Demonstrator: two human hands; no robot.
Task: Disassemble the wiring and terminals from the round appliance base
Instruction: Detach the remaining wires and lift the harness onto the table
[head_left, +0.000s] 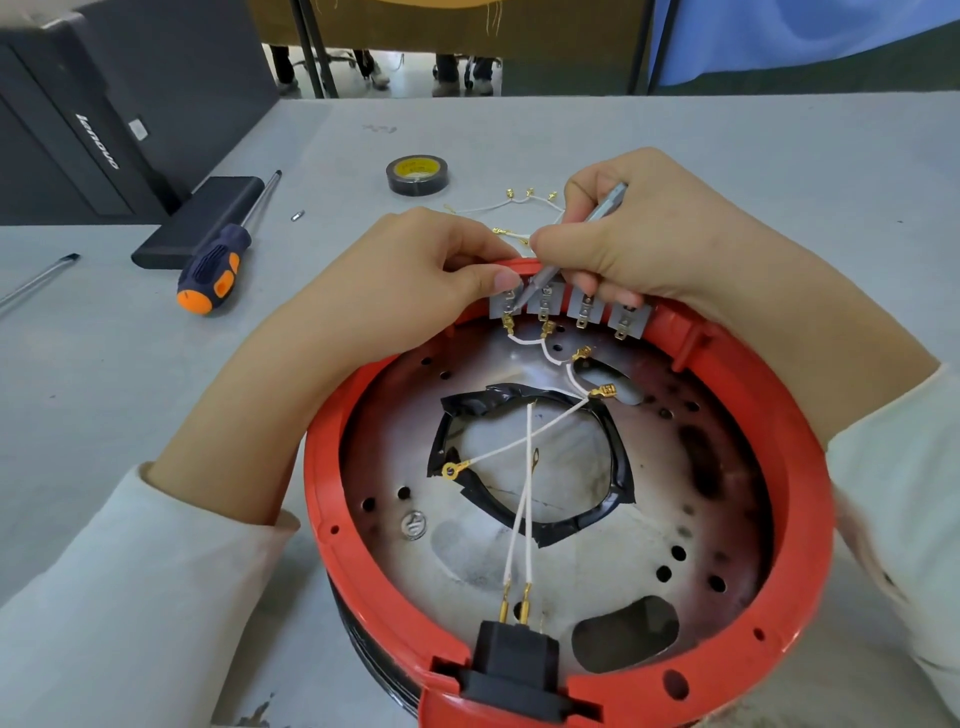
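The round appliance base (800, 447) has a red rim and lies open side up in front of me. Several grey terminal blocks (584, 312) sit along its far rim. White wires with brass terminals (527, 467) cross the metal plate down to a black power socket (511, 665) at the near rim. My right hand (649, 244) grips metal tweezers (566, 249), whose tip meets the leftmost terminal (508, 312). My left hand (415, 280) rests on the rim, its thumb pressing beside that same block.
A roll of black tape (417, 175) and loose wires with brass terminals (519, 200) lie on the grey table beyond the base. An orange-and-blue screwdriver (221, 260), a black box (202, 221), a second tool shaft (36, 278) and a small screw (297, 215) lie to the left.
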